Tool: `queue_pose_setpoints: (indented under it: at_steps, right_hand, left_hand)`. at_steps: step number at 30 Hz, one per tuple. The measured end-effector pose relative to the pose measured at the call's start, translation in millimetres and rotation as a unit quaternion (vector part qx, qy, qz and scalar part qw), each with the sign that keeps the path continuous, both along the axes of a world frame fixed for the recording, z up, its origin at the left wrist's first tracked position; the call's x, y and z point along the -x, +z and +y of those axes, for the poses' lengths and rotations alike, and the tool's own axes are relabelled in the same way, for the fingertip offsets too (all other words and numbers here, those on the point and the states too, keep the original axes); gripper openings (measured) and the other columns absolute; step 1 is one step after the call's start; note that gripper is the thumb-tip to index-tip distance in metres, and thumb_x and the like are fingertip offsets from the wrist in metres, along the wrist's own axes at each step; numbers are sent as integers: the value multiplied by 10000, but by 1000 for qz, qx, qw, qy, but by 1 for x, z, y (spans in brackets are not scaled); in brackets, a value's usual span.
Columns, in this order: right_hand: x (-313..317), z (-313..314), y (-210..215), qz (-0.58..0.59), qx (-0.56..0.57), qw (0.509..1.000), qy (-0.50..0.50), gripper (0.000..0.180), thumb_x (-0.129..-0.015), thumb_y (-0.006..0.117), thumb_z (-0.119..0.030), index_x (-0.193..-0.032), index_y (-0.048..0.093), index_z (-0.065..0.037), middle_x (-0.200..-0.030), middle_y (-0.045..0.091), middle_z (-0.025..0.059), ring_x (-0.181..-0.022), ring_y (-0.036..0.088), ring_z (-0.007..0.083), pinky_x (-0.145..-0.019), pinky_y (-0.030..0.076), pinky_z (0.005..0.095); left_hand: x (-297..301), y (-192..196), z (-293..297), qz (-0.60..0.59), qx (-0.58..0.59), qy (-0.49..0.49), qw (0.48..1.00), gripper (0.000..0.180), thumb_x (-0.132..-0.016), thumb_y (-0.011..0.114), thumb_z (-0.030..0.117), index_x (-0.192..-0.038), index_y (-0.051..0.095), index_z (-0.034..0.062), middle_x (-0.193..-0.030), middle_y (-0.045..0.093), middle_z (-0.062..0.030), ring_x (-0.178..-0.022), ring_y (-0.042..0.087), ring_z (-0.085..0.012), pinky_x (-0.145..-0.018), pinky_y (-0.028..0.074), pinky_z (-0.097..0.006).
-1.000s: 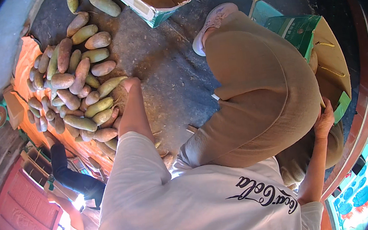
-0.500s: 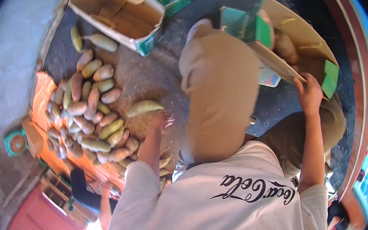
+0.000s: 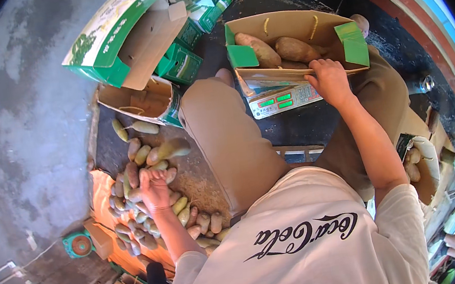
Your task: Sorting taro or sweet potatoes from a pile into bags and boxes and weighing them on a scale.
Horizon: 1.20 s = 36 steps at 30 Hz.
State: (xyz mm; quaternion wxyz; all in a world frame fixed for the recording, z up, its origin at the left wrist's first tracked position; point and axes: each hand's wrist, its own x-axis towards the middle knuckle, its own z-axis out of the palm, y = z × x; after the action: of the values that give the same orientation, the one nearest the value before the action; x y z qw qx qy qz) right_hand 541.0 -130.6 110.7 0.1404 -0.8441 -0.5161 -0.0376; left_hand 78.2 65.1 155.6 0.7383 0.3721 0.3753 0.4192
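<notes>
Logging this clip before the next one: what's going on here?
A person crouches over a pile of sweet potatoes on the ground. The left hand is down on the pile, closed around one. The right hand rests on the near edge of an open cardboard box that holds a few large tubers and sits on a digital scale. More green and brown boxes lie open beyond.

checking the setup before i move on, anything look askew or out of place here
Mostly the empty green and brown boxes: they lie tipped over in a jumble, flaps open. The box under the right hand overhangs the scale, partly hiding it. The left hand rests on the tuber pile.
</notes>
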Motion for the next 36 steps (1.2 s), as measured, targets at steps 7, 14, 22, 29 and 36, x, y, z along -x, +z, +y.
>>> queue_pose_setpoints:
  at_steps: [7,14,22,29,36]
  right_hand:
    - [-3,-5,5,60,-22,998,1,266,-729,668,-249,-910,584,-74,-862,595,95,-886,558,266,-782,406,392]
    - [-11,-20,13,88,-60,994,-40,218,-773,621,-222,-929,599,-71,-889,600,94,-916,554,273,-810,403,395]
    - [-29,-26,24,99,-225,963,-105,98,-803,535,-114,-849,604,-62,-820,592,106,-820,560,286,-776,403,408]
    - [-30,-25,23,112,-197,966,-121,112,-801,538,-146,-830,601,-59,-807,594,105,-818,562,287,-766,401,415]
    - [-27,-25,17,112,-148,975,-119,127,-800,545,-178,-821,604,-68,-808,597,103,-834,563,283,-767,395,413]
  left_hand:
    - [-122,139,28,-36,-294,-132,946,274,-880,506,223,-677,353,122,-718,402,-31,-782,422,-194,-965,278,-456]
    - [-235,193,22,-159,-316,-162,921,242,-881,482,198,-693,356,111,-750,410,-46,-859,437,-235,-979,281,-497]
    - [-339,142,-16,-158,-183,-336,910,230,-857,524,203,-667,477,83,-857,601,-108,-863,545,-265,-923,368,-458]
    - [-336,63,7,231,-167,-347,894,257,-898,484,202,-1071,552,23,-1141,570,-161,-1041,555,-253,-889,401,-340]
    - [-322,60,11,244,-205,-300,899,260,-884,521,196,-1079,548,26,-1120,582,-152,-1040,558,-248,-891,400,-342]
